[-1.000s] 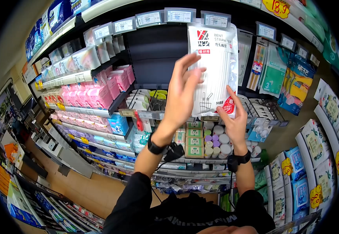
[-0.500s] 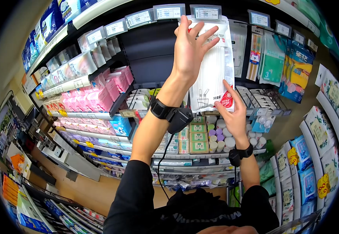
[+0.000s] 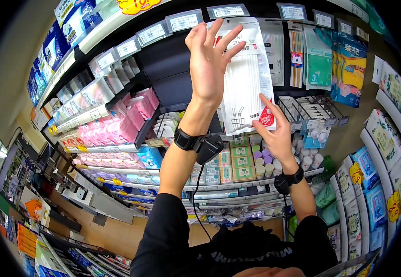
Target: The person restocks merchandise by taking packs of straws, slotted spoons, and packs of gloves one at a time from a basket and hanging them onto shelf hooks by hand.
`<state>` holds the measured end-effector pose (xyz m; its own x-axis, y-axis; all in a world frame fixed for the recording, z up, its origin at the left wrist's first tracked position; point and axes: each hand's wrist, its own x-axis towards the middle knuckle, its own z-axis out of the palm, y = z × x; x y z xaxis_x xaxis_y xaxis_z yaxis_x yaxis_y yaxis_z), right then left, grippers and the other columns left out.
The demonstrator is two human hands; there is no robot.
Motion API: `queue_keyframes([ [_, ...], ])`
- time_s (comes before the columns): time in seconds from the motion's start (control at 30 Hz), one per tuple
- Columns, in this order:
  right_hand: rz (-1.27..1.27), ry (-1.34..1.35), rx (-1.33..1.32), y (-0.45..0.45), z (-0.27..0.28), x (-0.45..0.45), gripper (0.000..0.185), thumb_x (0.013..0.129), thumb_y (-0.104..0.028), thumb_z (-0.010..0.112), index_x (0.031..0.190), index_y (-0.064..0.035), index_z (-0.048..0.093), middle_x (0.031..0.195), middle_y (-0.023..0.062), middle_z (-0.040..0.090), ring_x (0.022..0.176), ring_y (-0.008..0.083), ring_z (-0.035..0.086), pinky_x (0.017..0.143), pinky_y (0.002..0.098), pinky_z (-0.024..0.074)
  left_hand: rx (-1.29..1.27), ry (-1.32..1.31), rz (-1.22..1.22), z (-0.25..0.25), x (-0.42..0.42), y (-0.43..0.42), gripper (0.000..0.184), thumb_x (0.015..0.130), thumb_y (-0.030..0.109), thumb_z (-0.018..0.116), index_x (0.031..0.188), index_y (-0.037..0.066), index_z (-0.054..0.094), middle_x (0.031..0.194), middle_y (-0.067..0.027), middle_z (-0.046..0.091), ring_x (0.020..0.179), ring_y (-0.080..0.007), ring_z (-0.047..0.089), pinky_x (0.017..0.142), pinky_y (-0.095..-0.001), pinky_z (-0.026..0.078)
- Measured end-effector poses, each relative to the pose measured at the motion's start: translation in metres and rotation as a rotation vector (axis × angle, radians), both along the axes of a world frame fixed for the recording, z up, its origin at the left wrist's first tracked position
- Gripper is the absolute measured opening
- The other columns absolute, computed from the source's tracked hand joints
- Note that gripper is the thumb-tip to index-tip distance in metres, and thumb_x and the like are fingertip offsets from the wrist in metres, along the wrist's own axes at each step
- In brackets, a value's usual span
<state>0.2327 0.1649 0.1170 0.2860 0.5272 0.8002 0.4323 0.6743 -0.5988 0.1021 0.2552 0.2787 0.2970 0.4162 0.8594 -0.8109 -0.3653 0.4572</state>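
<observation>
The straw packet (image 3: 245,90) stands upright, slightly tilted, below the price tag (image 3: 228,10). Left hand (image 3: 208,69): fingers spread wide across the packet's upper left; contact cannot be determined. Right hand (image 3: 276,137): thumb and index finger parted at the packet's lower right corner; grip cannot be confirmed. Relative to one second earlier, the left hand is raised from mid-packet, fingers fanned wider; the right hand remains at the corner.
</observation>
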Motion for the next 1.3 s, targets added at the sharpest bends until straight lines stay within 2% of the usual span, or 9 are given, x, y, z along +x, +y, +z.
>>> queue_keyframes([
  [0.33,0.024,0.037,-0.003,0.008,0.002,0.002,0.060,0.086,-0.001,0.071,0.143,-0.0009,0.052,0.128,0.0134,0.060,0.112,0.0170,0.060,0.098,0.0301,0.0467,0.041,0.029,0.045,-0.003,-0.004,0.005,0.044,0.105,0.041,0.036,0.131,0.006,0.041,0.152,-0.0278,0.035,0.131,-0.0462,0.051,0.107,-0.0524,0.046],
  [0.63,0.010,0.025,-0.039,0.033,0.002,0.018,0.061,0.086,-0.002,0.072,0.144,-0.0020,0.051,0.130,0.0135,0.060,0.115,0.0188,0.059,0.101,0.0313,0.0448,-0.014,0.068,0.040,-0.011,-0.005,0.011,0.046,0.105,0.040,0.038,0.131,0.002,0.042,0.152,-0.0282,0.035,0.130,-0.0468,0.051,0.106,-0.0529,0.048],
  [0.83,-0.001,-0.022,-0.094,0.057,0.000,0.032,0.064,0.087,-0.007,0.073,0.146,-0.0053,0.049,0.137,0.0169,0.058,0.125,0.0230,0.057,0.106,0.0338,0.0430,-0.052,0.050,0.083,-0.021,-0.028,0.005,0.049,0.104,0.041,0.037,0.130,0.001,0.046,0.149,-0.0240,0.043,0.131,-0.0432,0.053,0.106,-0.0519,0.045],
  [0.93,-0.028,-0.121,-0.067,0.074,-0.011,0.043,0.066,0.088,-0.011,0.072,0.149,-0.0083,0.047,0.143,0.0186,0.053,0.130,0.0274,0.054,0.108,0.0369,0.0419,-0.123,-0.014,0.189,-0.029,-0.049,-0.010,0.050,0.103,0.043,0.037,0.127,0.002,0.051,0.147,-0.0199,0.049,0.128,-0.0389,0.056,0.100,-0.0464,0.045],
  [1.07,0.072,-0.034,-0.226,0.074,-0.025,0.053,0.067,0.089,-0.014,0.071,0.150,-0.0107,0.044,0.151,0.0197,0.045,0.137,0.0306,0.048,0.110,0.0407,0.0402,-0.188,-0.031,0.204,-0.051,-0.070,-0.027,0.049,0.103,0.043,0.038,0.130,0.004,0.051,0.148,-0.0190,0.049,0.126,-0.0359,0.057,0.098,-0.0411,0.045],
  [1.13,-0.010,-0.164,-0.281,0.062,-0.028,0.052,0.065,0.091,-0.016,0.069,0.151,-0.0120,0.044,0.154,0.0193,0.041,0.141,0.0319,0.042,0.112,0.0430,0.0384,-0.226,-0.025,0.190,-0.065,-0.079,-0.039,0.049,0.103,0.042,0.038,0.131,0.004,0.050,0.147,-0.0188,0.049,0.125,-0.0354,0.057,0.097,-0.0404,0.046],
  [1.23,-0.107,-0.218,-0.244,0.028,-0.041,0.042,0.061,0.093,-0.015,0.066,0.150,-0.0100,0.045,0.154,0.0195,0.041,0.143,0.0318,0.040,0.113,0.0424,0.0372,-0.294,-0.015,0.179,-0.094,-0.092,-0.057,0.051,0.103,0.042,0.037,0.134,0.004,0.049,0.146,-0.0190,0.050,0.121,-0.0335,0.059,0.096,-0.0383,0.047],
  [1.3,-0.085,-0.247,-0.235,-0.011,-0.046,0.028,0.059,0.094,-0.014,0.065,0.149,-0.0084,0.045,0.154,0.0193,0.041,0.143,0.0318,0.041,0.113,0.0417,0.0368,-0.314,0.051,0.248,-0.118,-0.099,-0.071,0.050,0.102,0.040,0.041,0.136,0.004,0.046,0.143,-0.0204,0.052,0.117,-0.0317,0.061,0.093,-0.0373,0.049],
])
